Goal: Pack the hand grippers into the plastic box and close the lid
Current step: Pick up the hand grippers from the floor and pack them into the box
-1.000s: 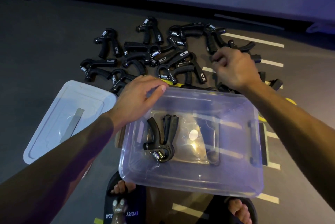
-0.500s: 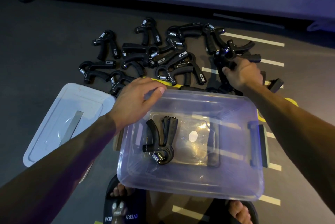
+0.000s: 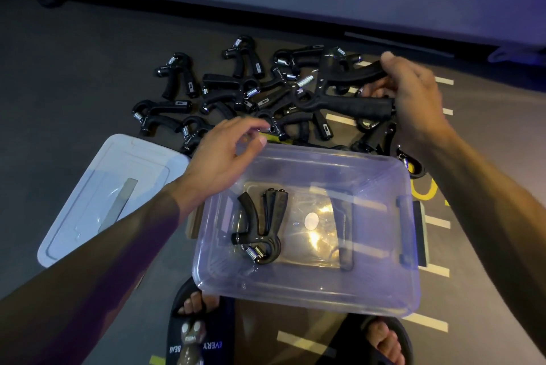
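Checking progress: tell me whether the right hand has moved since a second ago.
Yes. The right hand has lifted a hand gripper off the pile, above the plastic box's far rim.

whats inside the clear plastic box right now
One black hand gripper lies on the floor of the plastic box, toward its left side. The rest of the floor shows only glare. The left hand covers the far left corner, so that spot is hidden.

Dim scene with a blue-violet cast. A bright overhead light glares as a white spot and warm streaks off the bottom of the clear box [image 3: 307, 287]. The right hand [image 3: 413, 98] looks slightly motion-blurred. The far floor [image 3: 74, 48] sinks into shadow. Wide-angle bending shows at the edges; fine detail is soft, perhaps from compression.
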